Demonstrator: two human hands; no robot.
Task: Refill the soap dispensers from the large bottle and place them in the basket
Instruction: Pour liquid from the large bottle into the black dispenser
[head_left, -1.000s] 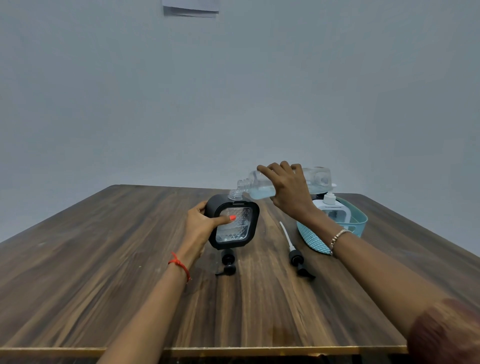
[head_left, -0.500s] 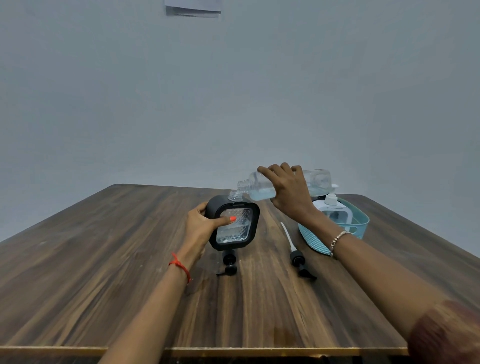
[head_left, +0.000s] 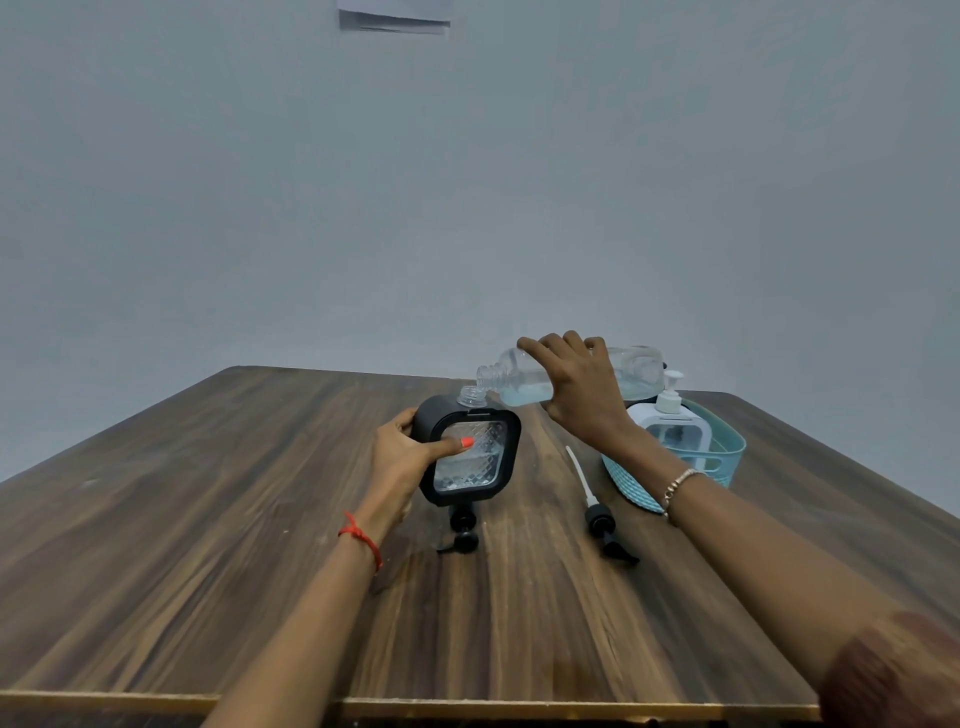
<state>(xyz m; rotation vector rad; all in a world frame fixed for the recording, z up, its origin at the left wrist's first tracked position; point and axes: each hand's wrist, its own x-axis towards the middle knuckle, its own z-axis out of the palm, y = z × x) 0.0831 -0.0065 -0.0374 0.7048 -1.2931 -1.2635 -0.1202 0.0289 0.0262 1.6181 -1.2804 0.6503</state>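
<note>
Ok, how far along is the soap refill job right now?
Done: a white dispenser, pump on, sits in the teal basket. In hand: the left hand steadies the open black dispenser while the right hand tilts the large bottle above its neck. Left: fit a pump from the table, then basket it.

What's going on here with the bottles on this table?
A person is refilling soap dispensers. Their left hand grips a black dispenser on the wooden table, its neck open. Their right hand holds the large clear bottle tipped almost flat, mouth just above that neck; no stream shows. Two black pump heads lie on the table. A white dispenser, pump on, sits in the teal basket.
</note>
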